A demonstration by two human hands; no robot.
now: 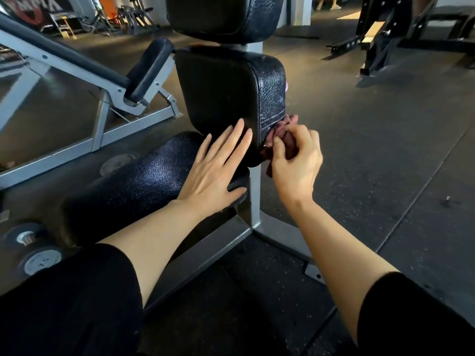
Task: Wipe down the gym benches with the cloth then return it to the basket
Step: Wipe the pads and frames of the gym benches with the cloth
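A black padded gym bench fills the middle of the head view: a low seat pad, an upright back pad and a headrest pad above it. My right hand grips a bunched dark red cloth against the lower right edge of the back pad. My left hand lies flat with straight fingers where the seat meets the back pad, fingertips touching the back pad's front. The basket is not in view.
A grey-framed incline bench stands to the left, with round weight plates on the floor beside the seat. A black machine frame stands at the back right. Dark rubber floor stretches to the right.
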